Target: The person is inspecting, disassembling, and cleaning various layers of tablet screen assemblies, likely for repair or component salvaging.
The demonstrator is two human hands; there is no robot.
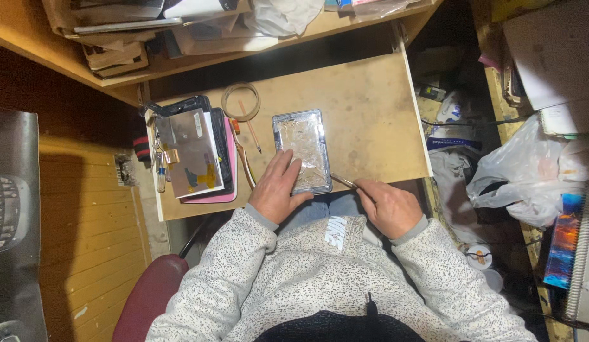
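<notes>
Head view shows my left hand (278, 190) spread flat, fingers apart, pressing down the flat rectangular tablet with cracked glass (300, 149) at the middle of the frame on the pale wooden table (370, 107). My right hand (386, 206) pinches slim metal tweezers (344, 182) at its lower right edge. I judge the tablet light, stiff and brittle; best held by its frame edges.

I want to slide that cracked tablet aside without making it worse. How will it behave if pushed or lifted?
The tablet lies flat on the wooden shelf, so it should slide rather than tip. Its glass looks shattered across the face, so it is probably fragile and may shed shards. The left hand presses on it and the right hand holds a thin tool at its edge.
</notes>
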